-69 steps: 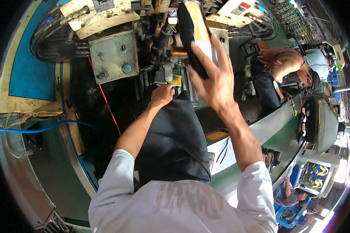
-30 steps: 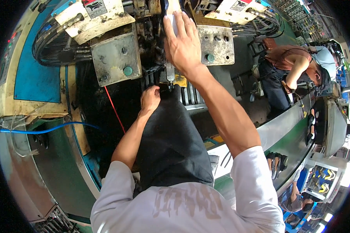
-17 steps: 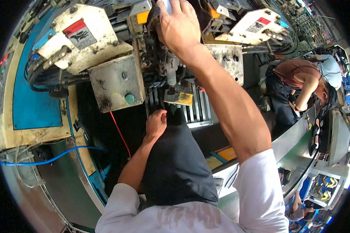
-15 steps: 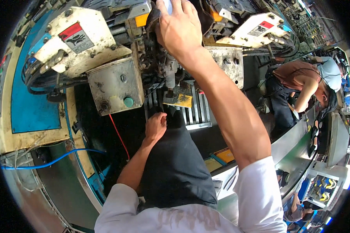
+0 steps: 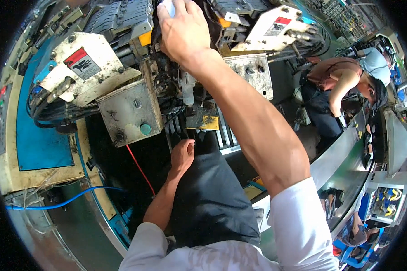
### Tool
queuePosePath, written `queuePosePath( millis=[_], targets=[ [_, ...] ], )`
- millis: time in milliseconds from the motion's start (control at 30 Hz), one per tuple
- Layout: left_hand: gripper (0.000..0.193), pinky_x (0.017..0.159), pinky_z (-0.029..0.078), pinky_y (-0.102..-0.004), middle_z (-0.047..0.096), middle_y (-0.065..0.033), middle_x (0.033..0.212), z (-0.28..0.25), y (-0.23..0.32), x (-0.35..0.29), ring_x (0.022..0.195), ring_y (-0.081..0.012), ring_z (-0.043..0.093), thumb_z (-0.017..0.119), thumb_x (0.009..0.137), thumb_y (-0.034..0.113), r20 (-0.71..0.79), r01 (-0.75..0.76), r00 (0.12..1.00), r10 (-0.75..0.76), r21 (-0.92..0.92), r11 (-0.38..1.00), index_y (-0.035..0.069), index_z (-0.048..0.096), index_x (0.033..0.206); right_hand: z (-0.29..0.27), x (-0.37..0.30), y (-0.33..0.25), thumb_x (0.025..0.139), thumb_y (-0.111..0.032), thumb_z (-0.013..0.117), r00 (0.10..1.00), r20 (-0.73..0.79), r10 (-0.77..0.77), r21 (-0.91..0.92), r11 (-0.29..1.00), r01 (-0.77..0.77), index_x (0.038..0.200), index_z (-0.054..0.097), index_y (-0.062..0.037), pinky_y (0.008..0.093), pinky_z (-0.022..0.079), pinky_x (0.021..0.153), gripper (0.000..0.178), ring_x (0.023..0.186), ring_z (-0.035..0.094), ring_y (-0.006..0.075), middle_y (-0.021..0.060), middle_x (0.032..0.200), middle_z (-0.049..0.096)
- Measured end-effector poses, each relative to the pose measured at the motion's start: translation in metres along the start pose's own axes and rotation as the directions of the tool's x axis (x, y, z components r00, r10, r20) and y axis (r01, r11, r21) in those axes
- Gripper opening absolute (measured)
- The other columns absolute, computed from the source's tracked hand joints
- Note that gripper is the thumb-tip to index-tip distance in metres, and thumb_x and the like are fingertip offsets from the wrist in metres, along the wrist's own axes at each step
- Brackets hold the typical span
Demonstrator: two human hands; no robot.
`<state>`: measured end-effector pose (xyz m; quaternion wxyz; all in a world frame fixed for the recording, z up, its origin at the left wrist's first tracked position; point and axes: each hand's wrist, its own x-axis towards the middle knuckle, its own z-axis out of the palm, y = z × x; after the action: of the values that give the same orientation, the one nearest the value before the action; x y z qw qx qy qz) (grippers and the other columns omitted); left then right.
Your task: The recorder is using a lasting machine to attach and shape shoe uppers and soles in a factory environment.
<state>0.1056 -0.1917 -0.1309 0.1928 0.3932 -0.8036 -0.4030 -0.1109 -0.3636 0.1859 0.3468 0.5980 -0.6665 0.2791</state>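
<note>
Shoe [image 5: 169, 7], top centre of frame: only a pale edge shows, seated in the machine head [image 5: 176, 86] under the right hand [image 5: 183, 29]. Fingers curl down over it and press it in; can't tell how firm the hold is, since the hand hides most of it.

Left hand [image 5: 182, 156] sits lower centre, fingers loosely bent, resting at the top of the dark apron [image 5: 210, 198], just below the yellow plate [image 5: 203, 121]. It holds nothing I can make out.

Grey control box [image 5: 130, 113] with green button [image 5: 145, 129] is left of centre. Red wire [image 5: 139, 168] runs down beside it.

Risks, as I read it:
- Right fingers are close among clamps and hoses; if the head cycles, pinch hazard.
- Left hand is near the green button; a bump could trigger it.
- Shoe mostly hidden, so a skewed seat would be hard to spot.

Another person [image 5: 343, 86] bends over at upper right, well apart.
</note>
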Motion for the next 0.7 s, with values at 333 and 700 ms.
queuePosePath(
  millis=[333, 700],
  targets=[
    [0.028, 0.115, 0.047, -0.05, 0.07, -0.0191, 0.133, -0.222, 0.057, -0.012, 0.131, -0.0404, 0.063, 0.062, 0.094, -0.007, -0.502, -0.249, 0.712, 0.49, 0.472, 0.846, 0.004, 0.076, 0.116, -0.096, -0.256, -0.022, 0.091, -0.007, 0.074, 0.856, 0.488, 0.172, 0.349, 0.86, -0.372, 0.151, 0.059, -0.0073, 0.0543, 0.04, 0.126, 0.062, 0.152, 0.042, 0.0483, 0.0291, 0.166, 0.04],
    [0.019, 0.086, 0.057, -0.0434, 0.077, -0.0127, 0.105, -0.368, 0.036, 0.073, 0.094, -0.0323, 0.073, 0.069, 0.099, 0.014, -0.78, 0.076, 0.373, 0.503, 0.565, 0.821, 0.004, 0.083, 0.107, -0.114, -0.41, -0.063, 0.109, -0.039, 0.056, 0.328, 0.874, 0.358, -0.107, 0.801, -0.589, 0.145, 0.067, -0.0165, 0.0569, 0.053, 0.109, 0.044, 0.131, 0.062, 0.0466, 0.0174, 0.154, 0.058]
  ],
)
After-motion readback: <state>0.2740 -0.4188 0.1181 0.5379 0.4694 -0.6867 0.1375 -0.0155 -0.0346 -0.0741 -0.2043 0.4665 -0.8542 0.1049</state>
